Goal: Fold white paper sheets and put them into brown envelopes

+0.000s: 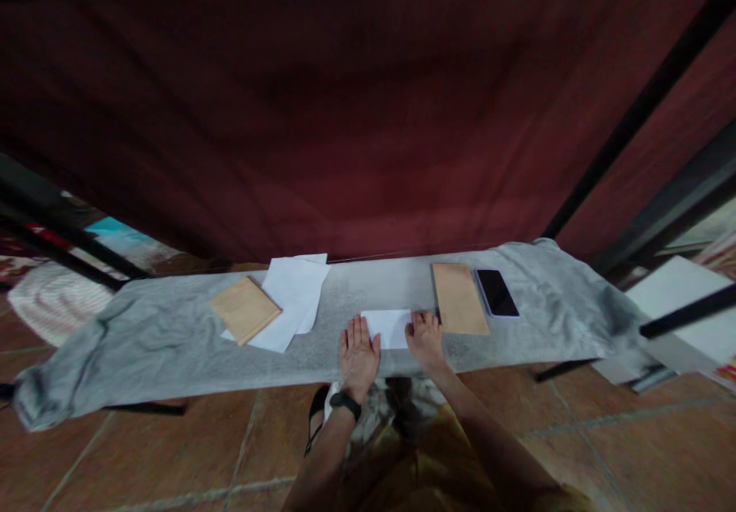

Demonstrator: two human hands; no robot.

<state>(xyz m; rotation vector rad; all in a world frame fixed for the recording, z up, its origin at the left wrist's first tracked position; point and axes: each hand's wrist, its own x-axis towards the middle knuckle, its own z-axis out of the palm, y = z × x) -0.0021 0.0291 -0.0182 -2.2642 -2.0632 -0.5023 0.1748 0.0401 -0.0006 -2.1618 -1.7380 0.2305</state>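
Observation:
A small white sheet of paper (386,328), seemingly folded, lies on the grey cloth in front of me. My left hand (359,352) rests flat at its left end, fingers stretched out and palm down. At the opposite end, my right hand (425,336) has its fingers curled over the paper's edge. Just beyond that hand lies a brown paper envelope (461,299), with a dark-screened phone (497,293) to its right. Over on the left, several white sheets (296,290) overlap, and a stack of brown envelopes (245,310) sits partly on them.
The grey cloth (189,351) covers a long narrow bench with dark metal legs. A dark red panel (356,129) rises behind it. White boxes (684,305) stand at the far right, and a striped cloth item (57,301) is at the left. Brown tiles (218,435) form the floor.

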